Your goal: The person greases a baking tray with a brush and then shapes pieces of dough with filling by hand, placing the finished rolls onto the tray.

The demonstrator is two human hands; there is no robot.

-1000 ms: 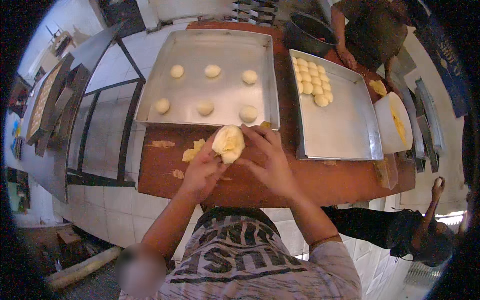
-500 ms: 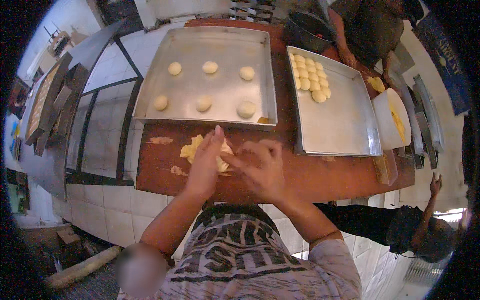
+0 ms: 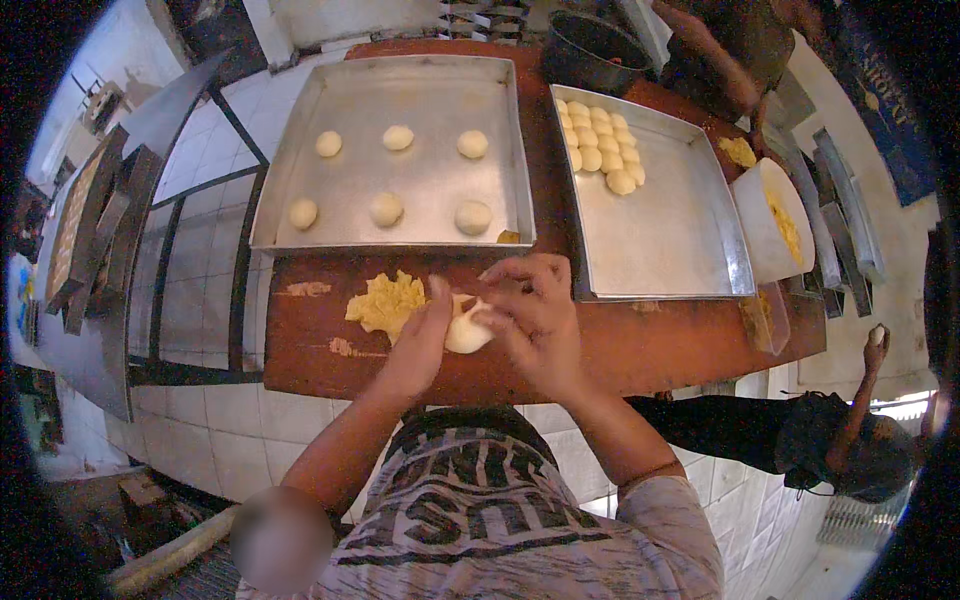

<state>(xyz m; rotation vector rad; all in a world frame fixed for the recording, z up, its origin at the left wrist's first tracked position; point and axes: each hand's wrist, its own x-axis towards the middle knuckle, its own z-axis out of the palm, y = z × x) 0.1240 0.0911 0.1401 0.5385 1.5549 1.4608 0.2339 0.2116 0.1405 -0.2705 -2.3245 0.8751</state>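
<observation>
As the left hand [image 3: 424,338] cups pale dough [image 3: 466,335], the right hand [image 3: 537,325] pinching its edge, fingers curled

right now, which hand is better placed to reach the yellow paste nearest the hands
Probably the left: the left hand is right beside the yellow paste, while the right hand sits across the dough. Both are at the dough, though.

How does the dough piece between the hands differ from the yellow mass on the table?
The dough piece is pale cream, the yellow mass deeper yellow. The dough piece looks smooth and rounded, the yellow mass ragged. The dough piece is between left hand and right hand; the yellow mass lies on the table. Both show beside the left hand.
</observation>
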